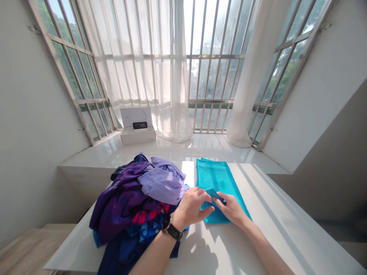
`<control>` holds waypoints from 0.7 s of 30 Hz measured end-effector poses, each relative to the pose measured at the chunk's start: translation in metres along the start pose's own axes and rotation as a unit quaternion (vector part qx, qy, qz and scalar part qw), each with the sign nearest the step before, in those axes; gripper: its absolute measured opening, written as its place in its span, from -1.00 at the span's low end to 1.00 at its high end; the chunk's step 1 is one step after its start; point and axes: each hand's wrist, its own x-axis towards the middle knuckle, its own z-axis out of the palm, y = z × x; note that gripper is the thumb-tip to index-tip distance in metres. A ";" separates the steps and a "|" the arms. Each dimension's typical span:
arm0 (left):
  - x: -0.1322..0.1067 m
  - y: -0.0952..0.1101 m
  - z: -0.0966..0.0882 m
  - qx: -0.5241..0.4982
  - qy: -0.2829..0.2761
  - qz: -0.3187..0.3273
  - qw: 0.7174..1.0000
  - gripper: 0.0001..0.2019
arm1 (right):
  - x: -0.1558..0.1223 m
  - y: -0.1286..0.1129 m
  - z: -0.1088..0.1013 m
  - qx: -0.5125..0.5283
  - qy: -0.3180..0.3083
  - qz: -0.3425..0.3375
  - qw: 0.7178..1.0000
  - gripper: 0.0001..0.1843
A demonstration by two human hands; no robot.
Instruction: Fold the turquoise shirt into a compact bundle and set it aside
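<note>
A turquoise folded cloth lies flat in a long rectangle on the white table. My right hand pinches a raised fold of it near its front end, thumb and fingers closed together. Just left of that fold is my left hand, with a black-strapped watch on the wrist. Its thumb and fingers are apart, curved around the air beside the raised fabric. Whether its fingertips touch the cloth I cannot tell.
Left on the table is a heap of crumpled clothes: purple, lilac and dark blue pieces. Behind, on the windowsill, a white box holds a phone. White curtains hang before barred windows.
</note>
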 end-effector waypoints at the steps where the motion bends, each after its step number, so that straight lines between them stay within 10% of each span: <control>1: -0.001 0.000 0.001 -0.003 -0.039 0.022 0.999 -0.77 | 0.002 0.004 -0.001 0.010 0.004 0.006 1.000 -0.52; 9: -0.003 0.005 0.016 0.039 -0.157 0.075 0.984 -0.94 | -0.003 0.001 -0.009 0.050 0.052 0.003 0.997 -0.43; 21: 0.004 0.000 0.026 -0.051 -0.073 -0.098 0.991 -0.83 | -0.010 -0.006 -0.018 0.014 0.139 -0.045 0.989 -0.62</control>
